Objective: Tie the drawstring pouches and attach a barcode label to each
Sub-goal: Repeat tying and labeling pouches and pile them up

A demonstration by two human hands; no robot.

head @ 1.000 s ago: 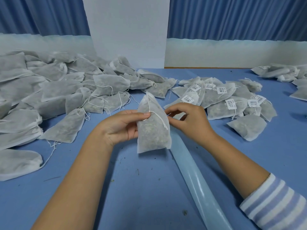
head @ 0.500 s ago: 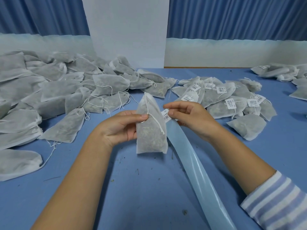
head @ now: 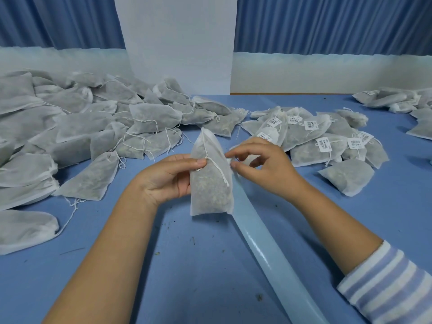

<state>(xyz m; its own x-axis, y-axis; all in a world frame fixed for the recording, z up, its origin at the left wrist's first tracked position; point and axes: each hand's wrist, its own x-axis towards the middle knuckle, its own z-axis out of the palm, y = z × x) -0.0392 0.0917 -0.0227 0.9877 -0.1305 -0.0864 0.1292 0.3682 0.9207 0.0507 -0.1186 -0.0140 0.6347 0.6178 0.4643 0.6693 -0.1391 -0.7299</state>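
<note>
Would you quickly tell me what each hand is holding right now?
Left hand: gripping the pouch upright.
Right hand: pinching something small, probably a label, at the backing strip's top.

matt mesh cloth pouch (head: 211,183), glossy backing strip (head: 268,249)

- Light was even, cool and fairly bright, with a blue cast overall.
- Soft, faint shadows lay on the table (head: 210,284) close under both forearms, so the light fell from overhead.
- Small white glints showed on the strip (head: 268,256) below the right hand (head: 261,164).
- The pouch (head: 210,185) in the left hand (head: 168,181) was sharp; the label (head: 230,162) pinched in the right hand was only a white blur.
- The pile (head: 35,136) far left of the left hand looked smeared and stretched.
- The pillar (head: 182,43) beyond the hands tapered downward, bent by the wide lens.
</note>
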